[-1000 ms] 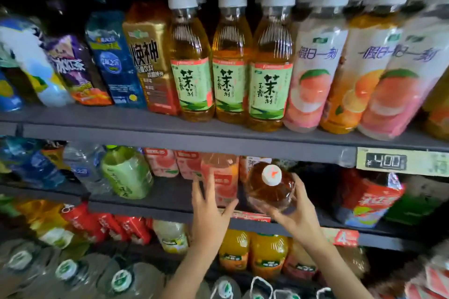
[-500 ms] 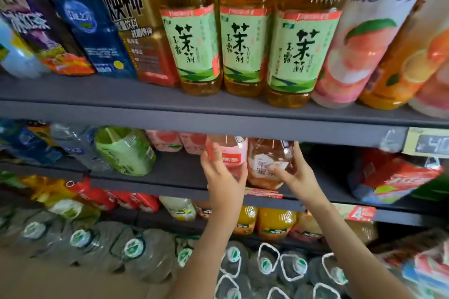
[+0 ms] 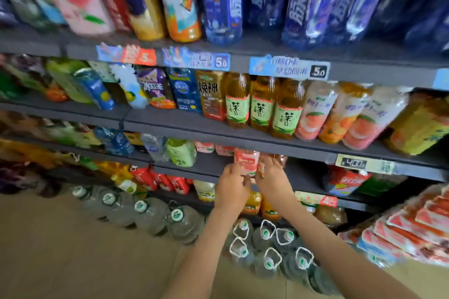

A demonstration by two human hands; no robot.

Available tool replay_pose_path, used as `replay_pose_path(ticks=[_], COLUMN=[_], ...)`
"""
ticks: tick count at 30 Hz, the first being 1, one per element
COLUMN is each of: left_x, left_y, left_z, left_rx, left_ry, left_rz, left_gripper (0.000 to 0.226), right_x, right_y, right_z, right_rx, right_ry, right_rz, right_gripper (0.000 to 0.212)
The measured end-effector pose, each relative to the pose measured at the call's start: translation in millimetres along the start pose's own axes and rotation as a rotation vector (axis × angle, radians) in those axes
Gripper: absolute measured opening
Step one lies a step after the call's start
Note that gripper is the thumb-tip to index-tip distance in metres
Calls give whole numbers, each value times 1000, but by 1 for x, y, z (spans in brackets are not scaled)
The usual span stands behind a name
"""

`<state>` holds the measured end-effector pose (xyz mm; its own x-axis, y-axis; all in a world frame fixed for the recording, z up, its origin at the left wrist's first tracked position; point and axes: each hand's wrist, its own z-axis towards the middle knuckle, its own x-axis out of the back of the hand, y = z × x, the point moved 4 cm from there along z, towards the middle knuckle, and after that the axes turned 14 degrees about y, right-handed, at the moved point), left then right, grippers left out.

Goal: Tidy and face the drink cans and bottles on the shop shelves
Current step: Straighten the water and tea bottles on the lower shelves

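Both my hands reach to the front of a dark shelf [image 3: 213,165], third from the top. My left hand [image 3: 230,185] holds the lower left side of a pink-labelled bottle [image 3: 246,161] standing at the shelf's edge. Right beside it, my right hand [image 3: 272,177] wraps round an amber tea bottle [image 3: 280,159], which it mostly hides. The two hands are almost touching. On the shelf above stand three amber tea bottles with green labels [image 3: 261,107] and peach-drink bottles [image 3: 313,114], labels facing out.
A pale green bottle [image 3: 182,153] and blue water bottles [image 3: 116,141] stand left on the same shelf, a red pack [image 3: 345,181] right. Large water jugs [image 3: 150,213] line the floor below. Stacked red and white packs [image 3: 418,223] lie at the right. A price tag [image 3: 352,164] hangs on the shelf edge.
The view has pulled back and tilted up, showing more shelves. My left hand has closed on the pink bottle, and my right hand has shifted left with the amber bottle, next to it.
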<state>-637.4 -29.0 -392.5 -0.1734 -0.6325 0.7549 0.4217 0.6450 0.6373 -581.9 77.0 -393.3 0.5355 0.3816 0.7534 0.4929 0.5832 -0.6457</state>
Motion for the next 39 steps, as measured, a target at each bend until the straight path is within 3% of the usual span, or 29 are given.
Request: replay_pose_path(ticks=[6,12,26,39], left_x=[140,280,566,771], left_y=[41,15,-152,-335], left_z=[12,29,96,217], left_rx=[-48,-79,-62,-34], left_ry=[-20,161,601,782], left_rz=[50,54,60,205], left_gripper=[34,42,38,40], right_x=[69,71,-13,-187], right_y=[-138,-268,-574,-855], right_z=[-6,-19,-37,17], right_rx=[201,371,668,797], right_ry=[-56,-4,135,101], right_rz=[38,169,477,639], right_gripper=[29,21,12,22])
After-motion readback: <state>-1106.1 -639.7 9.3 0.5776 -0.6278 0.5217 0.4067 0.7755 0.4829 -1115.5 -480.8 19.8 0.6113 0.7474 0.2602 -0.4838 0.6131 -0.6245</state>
